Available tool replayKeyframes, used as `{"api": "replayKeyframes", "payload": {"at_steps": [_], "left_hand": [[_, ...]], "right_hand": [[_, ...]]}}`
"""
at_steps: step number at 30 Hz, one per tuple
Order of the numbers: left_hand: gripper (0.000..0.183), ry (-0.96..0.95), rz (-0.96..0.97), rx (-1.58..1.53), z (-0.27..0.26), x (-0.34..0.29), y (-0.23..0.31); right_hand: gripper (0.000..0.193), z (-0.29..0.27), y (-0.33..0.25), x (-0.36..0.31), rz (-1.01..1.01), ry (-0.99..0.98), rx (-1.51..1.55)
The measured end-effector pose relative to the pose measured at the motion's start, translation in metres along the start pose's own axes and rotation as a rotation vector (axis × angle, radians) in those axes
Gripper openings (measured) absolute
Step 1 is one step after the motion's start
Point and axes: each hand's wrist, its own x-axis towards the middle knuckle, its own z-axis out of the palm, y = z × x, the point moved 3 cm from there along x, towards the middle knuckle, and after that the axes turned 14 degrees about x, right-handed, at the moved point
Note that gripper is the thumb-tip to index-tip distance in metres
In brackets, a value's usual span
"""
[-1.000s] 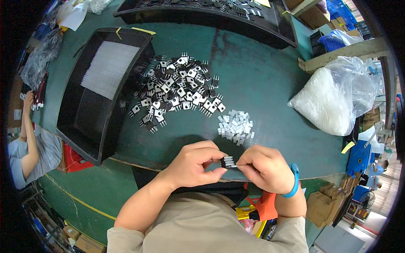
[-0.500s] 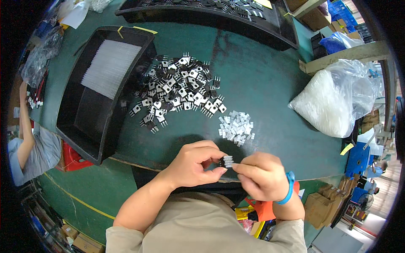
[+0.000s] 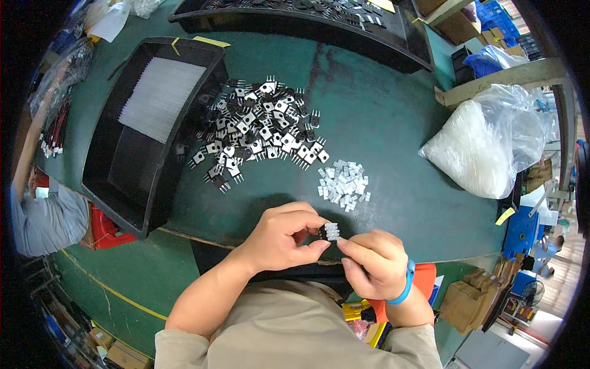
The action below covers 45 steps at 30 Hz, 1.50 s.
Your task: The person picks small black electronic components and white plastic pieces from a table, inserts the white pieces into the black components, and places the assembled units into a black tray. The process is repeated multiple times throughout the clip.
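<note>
Between the thumb and fingers of my left hand (image 3: 284, 238) is a small stack of black transistors (image 3: 322, 233), held above the table's near edge. Small pale grey pieces (image 3: 332, 230) sit in a row along the stack's right side. My right hand (image 3: 376, 261), with a blue wristband, is closed in a pinch at the lower right corner of that row. Whatever its fingertips hold is too small to make out. Just beyond my hands lies a pile of loose pale grey pieces (image 3: 344, 184). Farther left spreads a heap of three-legged transistors (image 3: 264, 126), black with silvery faces.
A black bin (image 3: 132, 163) with a white ridged sheet (image 3: 161, 98) stands left. Another black tray (image 3: 295, 31) of dark parts spans the far side. At right rests a clear bag of white material (image 3: 476, 150). Beyond the left bin is a co-worker's arm (image 3: 37, 132).
My right hand has shifted slightly left and down, its fingers still by the stack. The grey pieces on the stack look turned a little. At far left the co-worker's arm has reached farther forward.
</note>
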Motion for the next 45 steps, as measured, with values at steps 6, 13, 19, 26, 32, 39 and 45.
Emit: {"api": "replayKeyframes", "payload": {"at_steps": [6, 13, 19, 26, 32, 39, 45], "left_hand": [[0.028, 0.026, 0.001, -0.006, 0.001, -0.001, 0.001], [0.028, 0.038, -0.001, -0.008, 0.002, -0.001, 0.002], [0.030, 0.061, 0.047, 0.034, 0.000, -0.003, 0.006], [0.037, 0.184, 0.190, 0.056, -0.001, -0.012, 0.011], [0.035, 0.177, 0.087, 0.106, -0.023, -0.026, 0.031], [0.036, 0.163, -0.068, 0.178, -0.077, -0.051, 0.059], [0.032, 0.130, -0.081, 0.281, -0.117, -0.071, 0.072]], "right_hand": [[0.037, 0.005, -0.002, -0.002, -0.025, -0.021, -0.098], [0.037, 0.009, 0.001, -0.004, 0.012, 0.005, -0.076], [0.039, -0.002, 0.003, -0.006, 0.186, 0.070, 0.105], [0.050, 0.009, 0.010, 0.011, 0.234, -0.007, 0.271], [0.047, 0.021, 0.003, 0.027, 0.143, -0.039, 0.242], [0.052, 0.049, -0.019, 0.060, 0.024, -0.155, 0.262], [0.069, 0.077, -0.035, 0.090, -0.024, -0.265, 0.332]]}}
